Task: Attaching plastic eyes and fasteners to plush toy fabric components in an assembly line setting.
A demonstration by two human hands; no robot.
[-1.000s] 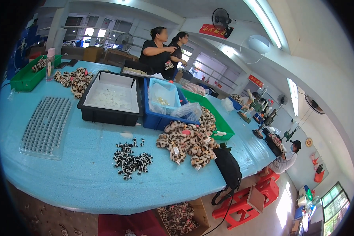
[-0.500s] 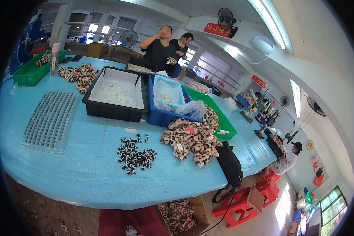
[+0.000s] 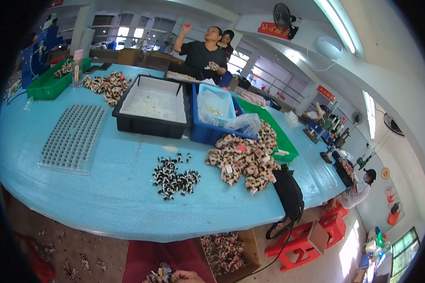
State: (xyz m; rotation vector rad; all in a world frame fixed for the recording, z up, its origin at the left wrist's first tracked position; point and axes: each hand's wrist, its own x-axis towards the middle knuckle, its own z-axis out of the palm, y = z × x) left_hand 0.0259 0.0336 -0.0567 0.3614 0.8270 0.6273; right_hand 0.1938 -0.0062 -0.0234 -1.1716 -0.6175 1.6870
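Observation:
Only a sliver of my right hand (image 3: 190,276) shows at the lower edge, fingers closed on a small spotted plush piece (image 3: 159,274) held over a dark red cloth (image 3: 146,259). My left hand is out of the picture. On the blue table (image 3: 104,203) ahead lie a small heap of black-and-white spotted pieces (image 3: 174,178) and a larger heap of tan spotted plush pieces (image 3: 243,160). A clear tray of small dark pegs (image 3: 73,137) lies at the left.
A black bin (image 3: 148,123), a blue bin (image 3: 208,134) with a plastic bag and green trays (image 3: 45,87) stand further back. Two people (image 3: 204,54) work at the far side. A cardboard box (image 3: 229,250) of plush pieces, a black bag (image 3: 290,195) and red stools (image 3: 316,233) are by the table's edge.
The view has tilted downward and the table sits higher in the picture. My hand with the spotted piece has come into view at the lower edge. The far person raised an arm.

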